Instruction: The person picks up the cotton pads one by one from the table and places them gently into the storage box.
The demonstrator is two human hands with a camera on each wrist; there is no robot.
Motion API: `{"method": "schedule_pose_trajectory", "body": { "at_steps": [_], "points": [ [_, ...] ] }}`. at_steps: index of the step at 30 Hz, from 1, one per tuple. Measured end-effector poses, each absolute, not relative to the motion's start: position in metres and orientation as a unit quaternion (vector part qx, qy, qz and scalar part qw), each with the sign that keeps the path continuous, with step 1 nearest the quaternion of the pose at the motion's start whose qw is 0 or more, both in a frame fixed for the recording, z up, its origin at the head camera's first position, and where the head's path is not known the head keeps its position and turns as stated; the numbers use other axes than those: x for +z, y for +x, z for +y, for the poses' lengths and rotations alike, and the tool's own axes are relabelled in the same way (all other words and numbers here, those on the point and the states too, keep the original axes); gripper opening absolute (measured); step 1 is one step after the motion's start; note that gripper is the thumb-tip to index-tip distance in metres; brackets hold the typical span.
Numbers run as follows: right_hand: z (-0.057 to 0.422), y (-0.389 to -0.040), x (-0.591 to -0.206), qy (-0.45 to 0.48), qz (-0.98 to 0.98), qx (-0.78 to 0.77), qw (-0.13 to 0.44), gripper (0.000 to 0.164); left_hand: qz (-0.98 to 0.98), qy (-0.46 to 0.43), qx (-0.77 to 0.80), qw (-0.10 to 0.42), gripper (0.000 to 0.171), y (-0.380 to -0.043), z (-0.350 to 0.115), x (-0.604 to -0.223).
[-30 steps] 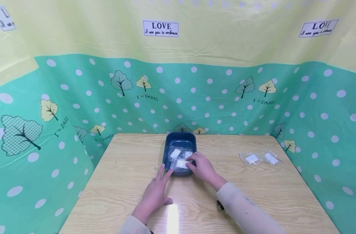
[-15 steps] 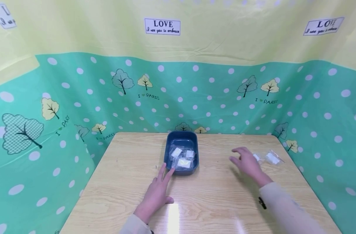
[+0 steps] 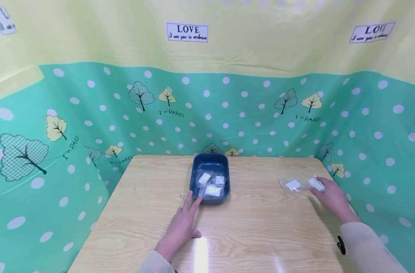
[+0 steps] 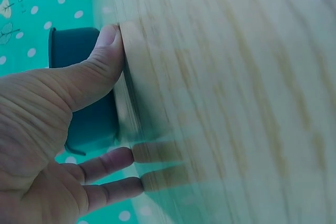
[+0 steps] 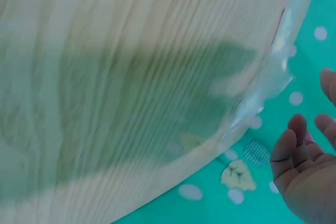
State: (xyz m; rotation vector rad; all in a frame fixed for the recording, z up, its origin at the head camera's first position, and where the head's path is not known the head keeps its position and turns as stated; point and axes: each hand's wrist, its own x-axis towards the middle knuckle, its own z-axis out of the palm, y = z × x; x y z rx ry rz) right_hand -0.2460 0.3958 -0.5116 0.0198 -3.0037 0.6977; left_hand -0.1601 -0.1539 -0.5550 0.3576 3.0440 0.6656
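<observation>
My left hand [image 3: 180, 225] has its fingers extended, two fingertips right at the near-left rim of a dark blue plastic bin [image 3: 212, 167]. In the left wrist view the thumb crosses in front of the bin [image 4: 94, 124]. Inside the bin lie several clear zip bags [image 3: 213, 190], each with a white rectangle. At the right of the table, my right hand [image 3: 334, 201] reaches over one clear bag [image 3: 316, 184], its fingers bent and at the bag's edge. The right wrist view shows thumb and fingers parted, with nothing between them. Just left of it lies another clear bag [image 3: 293, 185].
A wooden table [image 3: 255, 235] carries everything. Green and yellow patterned cloth [image 3: 224, 113] hangs around the back and both sides, close to the table's edges. A bright light reflection lies near the front of the tabletop.
My right hand has left the bin and travelled right across the table to the far-right bag. My left hand has stayed at the bin's near-left rim.
</observation>
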Motion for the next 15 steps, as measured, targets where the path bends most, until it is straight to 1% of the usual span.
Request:
{"method": "schedule_pose_trajectory", "body": {
  "at_steps": [9, 15],
  "points": [
    [0.407, -0.252, -0.512, 0.001, -0.981, 0.192, -0.023, 0.071, 0.973, 0.112, 0.201, 0.007, 0.134, -0.162, -0.154, -0.554],
    [0.413, -0.260, -0.524, -0.022, -0.980, 0.175, -0.086, 0.072, 0.973, 0.112, 0.203, 0.019, 0.134, -0.161, -0.152, -0.554]
  ]
}}
